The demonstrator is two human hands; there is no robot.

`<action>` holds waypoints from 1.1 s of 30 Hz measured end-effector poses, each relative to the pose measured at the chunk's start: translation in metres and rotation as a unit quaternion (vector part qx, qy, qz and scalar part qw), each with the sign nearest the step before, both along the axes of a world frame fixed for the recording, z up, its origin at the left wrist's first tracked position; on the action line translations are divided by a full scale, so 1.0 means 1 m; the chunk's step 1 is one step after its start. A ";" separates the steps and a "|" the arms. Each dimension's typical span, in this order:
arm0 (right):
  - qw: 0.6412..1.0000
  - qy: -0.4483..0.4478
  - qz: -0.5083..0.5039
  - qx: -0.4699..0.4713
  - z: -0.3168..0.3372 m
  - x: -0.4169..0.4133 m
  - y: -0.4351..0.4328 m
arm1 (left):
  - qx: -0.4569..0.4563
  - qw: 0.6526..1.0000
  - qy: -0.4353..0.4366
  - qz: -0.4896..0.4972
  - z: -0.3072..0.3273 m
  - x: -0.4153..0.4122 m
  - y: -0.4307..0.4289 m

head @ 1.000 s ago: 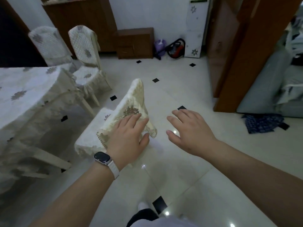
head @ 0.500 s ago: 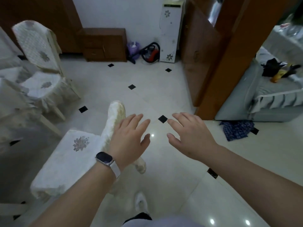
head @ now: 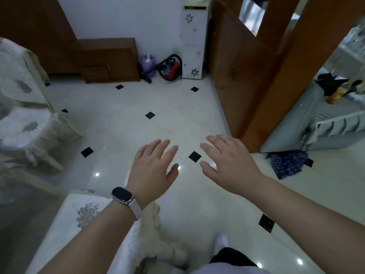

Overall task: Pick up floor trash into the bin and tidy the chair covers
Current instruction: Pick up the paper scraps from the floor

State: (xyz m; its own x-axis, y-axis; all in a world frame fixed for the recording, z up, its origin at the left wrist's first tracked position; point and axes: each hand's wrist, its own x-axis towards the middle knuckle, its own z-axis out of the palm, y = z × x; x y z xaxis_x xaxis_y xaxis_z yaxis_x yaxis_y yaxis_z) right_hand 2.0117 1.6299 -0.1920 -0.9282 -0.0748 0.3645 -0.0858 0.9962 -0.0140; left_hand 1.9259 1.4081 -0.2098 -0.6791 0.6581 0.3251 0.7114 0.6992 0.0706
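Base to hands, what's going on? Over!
Left hand open, right hand open, both empty. Chair cover below left forearm. Blue cloth on floor, right.

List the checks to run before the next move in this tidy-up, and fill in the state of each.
1. Left hand free: ok, open and holding nothing.
2. Right hand free: ok, open above the floor.
3. Floor picked up: not ok, a blue cloth lies beside the sofa.
4. Bin found: ok, a purple bin stands by the wall next to the wooden cabinet.
5. Near chair cover tidy: cannot tell, the left forearm hides much of it.
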 end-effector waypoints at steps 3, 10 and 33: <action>1.000 -0.004 -0.004 -0.018 -0.009 -0.040 0.028 | 0.011 1.000 0.005 0.001 -0.006 -0.037 0.025; 0.999 -0.008 0.000 -0.052 -0.026 -0.154 0.112 | -0.027 0.999 -0.008 0.036 -0.003 -0.138 0.095; 0.992 -0.045 0.114 -0.033 -0.025 -0.534 0.171 | -0.022 0.989 0.000 0.145 -0.016 -0.472 0.135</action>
